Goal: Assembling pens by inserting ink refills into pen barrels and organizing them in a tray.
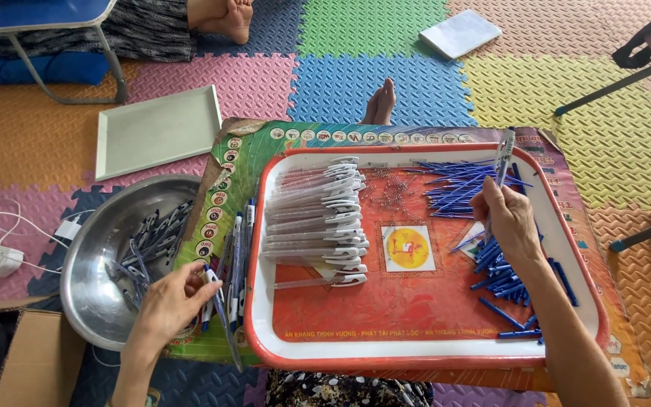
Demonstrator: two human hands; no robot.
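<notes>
A home floor used for piecework: bright foam puzzle mats (386,83) cover the ground, bare feet (229,16) show at the top, and a red tray (416,354) of pen parts fills the centre, a steel bowl (84,286) at lower left.

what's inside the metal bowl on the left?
The metal bowl holds a loose heap of assembled pens, dark and blue. The left hand covers its near right rim, so anything beneath it is hidden.

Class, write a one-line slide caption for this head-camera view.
Right hand lifts a pen over a red tray; left hand holds a pen beside a metal bowl.
</notes>
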